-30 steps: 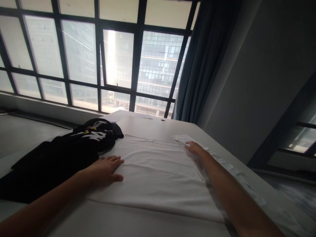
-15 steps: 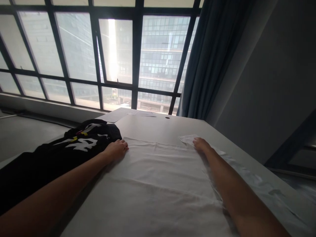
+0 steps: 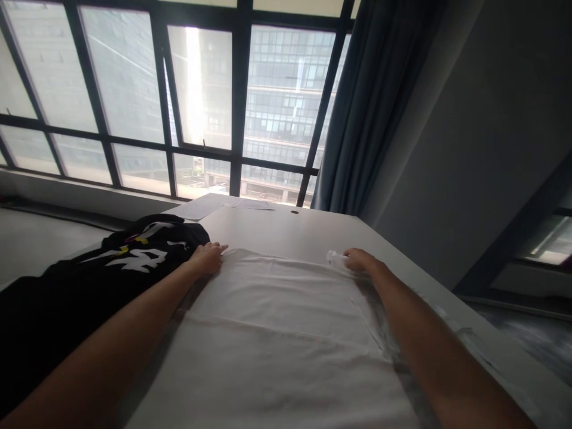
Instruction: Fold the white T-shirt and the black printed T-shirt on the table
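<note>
A white garment (image 3: pixel 286 333), seemingly a shirt, lies spread lengthwise on the white table, with wrinkles and a crease across it. At its far left corner my left hand (image 3: pixel 208 258) is closed on the edge of the fabric, one finger pointing right. My right hand (image 3: pixel 360 260) grips the far right corner, where a small bunch of cloth sticks out from the fingers. Some white fabric also lies under and beyond my right forearm. Right beside my left hand is a black garment (image 3: pixel 58 298) with a white and yellow print.
The white table (image 3: pixel 268 229) reaches toward the window (image 3: pixel 201 89). Sheets of paper (image 3: pixel 201 207) lie at its far left, and a round cable hole (image 3: pixel 294 212) is near the far edge. A dark blue curtain (image 3: pixel 357 119) hangs at the right, beside a grey wall (image 3: pixel 447 179).
My right hand has gathered the far right corner of the white garment, bunching it and lifting it slightly. My left hand has shifted a little at the far left corner. The view has turned slightly right.
</note>
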Motion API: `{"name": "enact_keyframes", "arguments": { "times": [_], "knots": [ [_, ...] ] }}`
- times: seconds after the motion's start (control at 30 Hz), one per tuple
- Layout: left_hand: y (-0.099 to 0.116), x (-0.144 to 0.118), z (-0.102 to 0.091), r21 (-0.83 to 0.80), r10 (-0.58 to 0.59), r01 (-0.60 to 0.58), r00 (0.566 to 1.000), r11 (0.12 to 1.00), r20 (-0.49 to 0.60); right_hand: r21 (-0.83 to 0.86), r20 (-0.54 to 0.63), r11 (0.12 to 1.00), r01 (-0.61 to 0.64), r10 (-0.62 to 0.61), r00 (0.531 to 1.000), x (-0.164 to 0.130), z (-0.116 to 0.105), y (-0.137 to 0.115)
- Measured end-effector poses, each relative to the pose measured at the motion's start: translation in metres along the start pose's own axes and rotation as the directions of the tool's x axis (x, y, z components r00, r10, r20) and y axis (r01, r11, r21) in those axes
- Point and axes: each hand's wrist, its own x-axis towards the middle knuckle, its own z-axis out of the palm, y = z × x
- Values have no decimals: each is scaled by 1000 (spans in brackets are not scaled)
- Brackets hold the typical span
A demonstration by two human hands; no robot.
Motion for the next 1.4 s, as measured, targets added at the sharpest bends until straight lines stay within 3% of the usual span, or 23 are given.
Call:
{"name": "enact_keyframes", "arguments": {
  "times": [0.03,0.1,0.17,0.2,0.27,0.33,0.4,0.5,0.67,0.9,1.0,1.07,1.17,1.27,1.4],
  "knots": [
    [1,-4,-3,-3,-6,6,1000,1000,-30,-30,-45,999,-15,13,999,-12,-11,-2],
    [0,-14,-11,-13,-25,24,994,1000,-108,-67,-244,997,-41,24,969,-42,-33,-4],
    [-4,-28,-19,-26,-43,39,980,999,-197,-95,-462,994,-49,-1,887,-80,-53,0],
    [-7,-36,-22,-33,-45,38,970,999,-237,-116,-514,993,-33,-31,858,-101,-61,3],
    [-15,-54,-26,-45,-23,9,953,999,-301,-184,-463,982,46,-128,877,-148,-70,13],
    [-22,-73,-24,-45,31,-48,943,998,-332,-254,-300,955,153,-228,926,-193,-72,22],
    [-25,-91,-18,-29,81,-95,944,995,-320,-284,-146,929,238,-287,947,-231,-69,26],
    [-19,-116,-9,-2,109,-113,958,994,-265,-271,-15,924,271,-286,958,-267,-61,22],
    [-11,-139,-4,-84,207,-235,945,968,-254,-237,49,940,244,-240,970,-289,-52,11],
    [-37,-133,6,-179,146,-224,918,958,-368,-224,-228,926,303,-352,908,-304,-69,21],
    [-43,-130,11,-177,110,-187,922,966,-372,-135,-198,936,324,-346,917,-312,-79,23],
    [-44,-130,12,-159,104,-170,928,972,-358,-39,-16,964,264,-265,964,-319,-82,26],
    [-44,-131,13,-139,104,-156,941,978,-322,110,241,985,132,-155,958,-325,-83,34],
    [-44,-131,12,-151,100,-149,951,977,-292,179,181,982,55,-88,980,-325,-83,43],
    [-45,-132,10,-186,78,-125,967,975,-241,99,6,982,-161,161,987,-322,-86,47]
  ]
}}
